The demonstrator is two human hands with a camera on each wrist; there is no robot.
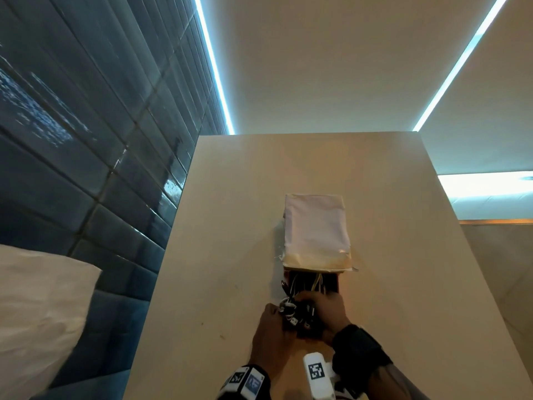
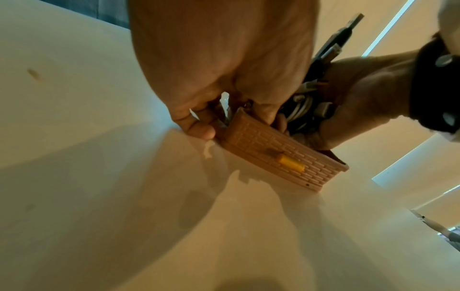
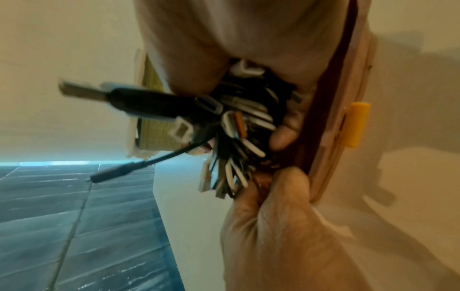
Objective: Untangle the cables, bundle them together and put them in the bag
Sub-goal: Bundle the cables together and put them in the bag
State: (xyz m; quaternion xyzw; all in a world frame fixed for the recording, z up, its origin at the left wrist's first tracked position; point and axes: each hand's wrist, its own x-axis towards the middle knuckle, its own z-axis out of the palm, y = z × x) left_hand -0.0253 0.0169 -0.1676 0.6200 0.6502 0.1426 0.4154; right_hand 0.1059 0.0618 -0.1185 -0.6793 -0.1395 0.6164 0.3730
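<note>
A bundle of black and white cables (image 1: 297,313) sits at the mouth of a pinkish-tan bag (image 2: 268,153) with a brick texture and a yellow clasp (image 2: 291,164). In the head view the bag's white flap (image 1: 315,229) lies open beyond its dark opening. My right hand (image 3: 286,126) grips the cable bundle (image 3: 239,122) at the opening, several plugs sticking out. A black USB plug (image 3: 139,102) juts to the side. My left hand (image 2: 216,118) pinches the near edge of the bag, holding it open beside the bundle.
The bag lies on a beige table (image 1: 230,226), which has bare surface on both sides. A dark blue padded wall (image 1: 86,140) runs along the table's left edge. A white pillow (image 1: 37,313) lies at the lower left.
</note>
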